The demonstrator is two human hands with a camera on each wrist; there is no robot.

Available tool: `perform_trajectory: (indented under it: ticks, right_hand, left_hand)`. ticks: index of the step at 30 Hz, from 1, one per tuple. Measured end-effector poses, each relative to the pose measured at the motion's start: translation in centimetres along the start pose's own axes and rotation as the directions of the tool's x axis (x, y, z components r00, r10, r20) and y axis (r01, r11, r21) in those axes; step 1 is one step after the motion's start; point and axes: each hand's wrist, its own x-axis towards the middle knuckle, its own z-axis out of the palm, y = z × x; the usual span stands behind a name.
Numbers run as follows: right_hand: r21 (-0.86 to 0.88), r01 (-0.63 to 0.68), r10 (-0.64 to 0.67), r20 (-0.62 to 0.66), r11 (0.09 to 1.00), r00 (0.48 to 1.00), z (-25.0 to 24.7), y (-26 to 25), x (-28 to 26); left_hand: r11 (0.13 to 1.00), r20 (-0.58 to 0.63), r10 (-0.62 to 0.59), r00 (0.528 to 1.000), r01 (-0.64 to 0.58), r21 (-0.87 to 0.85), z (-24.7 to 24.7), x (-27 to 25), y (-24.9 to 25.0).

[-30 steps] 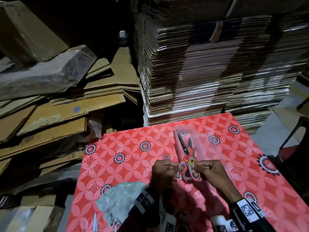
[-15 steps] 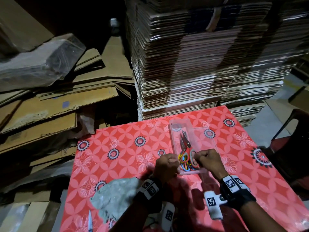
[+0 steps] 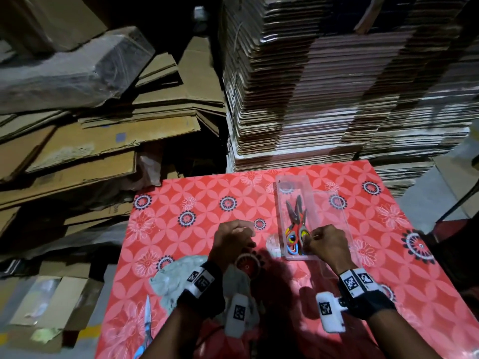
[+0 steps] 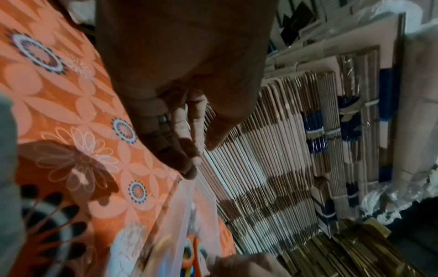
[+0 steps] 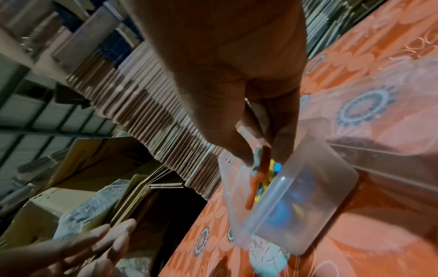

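A pair of scissors (image 3: 296, 218) with red, yellow and blue handles lies in a clear plastic box (image 3: 281, 208) on the red flowered tablecloth (image 3: 197, 193). The blades stand slightly apart and point away from me. My right hand (image 3: 311, 235) pinches one handle at the box's near end. The right wrist view shows that hand (image 5: 263, 155) with thumb and fingers on the grey-red handle of the scissors (image 5: 257, 180) over the box (image 5: 320, 196). My left hand (image 3: 241, 234) hovers left of the box, holding nothing. Its fingers (image 4: 196, 150) hang relaxed.
A clear lid (image 3: 337, 216) lies right of the box. A grey cloth (image 3: 173, 278) and a second pair of scissors (image 3: 147, 325) lie near the table's front left. Tall stacks of flat cardboard (image 3: 337, 86) rise behind the table, loose sheets (image 3: 103, 141) to the left, a dark chair (image 3: 456, 224) on the right.
Both hands were on the scissors' handles. My left hand has let go and moved left, away from the box. The scissors now sit lower in the box with the blades apart.
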Motion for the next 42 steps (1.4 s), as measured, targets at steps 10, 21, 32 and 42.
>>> perform_trajectory:
  ticks: [10, 21, 32, 42]
  right_hand:
    - [0.125, 0.398, -0.417, 0.23, 0.909, 0.879, 2.2, -7.8, -4.5]
    - [0.431, 0.581, -0.693, 0.624, 0.691, 0.362, 16.3, -17.9, -13.3]
    - [0.182, 0.694, -0.606, 0.667, 0.696, 0.433, 19.7, -17.5, -14.3]
    - [0.244, 0.712, -0.655, 0.651, 0.659, 0.383, 18.8, -17.3, -15.4]
  left_hand:
    - [0.996, -0.295, -0.026, 0.955, 0.0, -0.087, -8.8, -6.5, 0.8]
    - [0.933, -0.636, -0.15, 0.757, 0.32, 0.161, -20.2, -14.6, -8.1]
    - [0.582, -0.542, -0.457, 0.705, 0.698, 0.418, -19.7, -16.8, -13.5]
    - [0.621, -0.547, -0.365, 0.754, 0.634, 0.46, -19.5, -16.2, -14.1]
